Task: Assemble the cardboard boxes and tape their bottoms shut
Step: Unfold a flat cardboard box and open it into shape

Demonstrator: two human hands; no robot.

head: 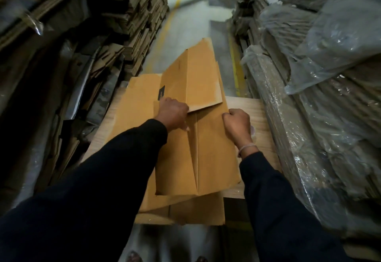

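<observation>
Two bare hands at work on a flattened cardboard box [214, 158] lying atop a stack of flat cardboard [134, 115] on a pale wooden table [259, 113]. Left hand [172, 113] curled over the box's far left part, fingers tucked at the edge of a raised upper flap [193, 80] that tilts up and away toward the far edge of the table. Right hand [237, 125] gripping the box's right edge near the table's right side, fingers wrapped round the cardboard, a pale band [247, 148] at the wrist. Both arms in dark sleeves [103, 179]. Box folded flat, a crease running lengthwise down its middle, near end reaching toward the near edge of the table. A small dark label [161, 93] on the sheet just beyond the left hand. Stacks of flat cardboard [142, 14] piled along the left, plastic-wrapped bundles [309, 76] along the right, grey floor with yellow lines [235, 62] between them beyond the table's far edge
</observation>
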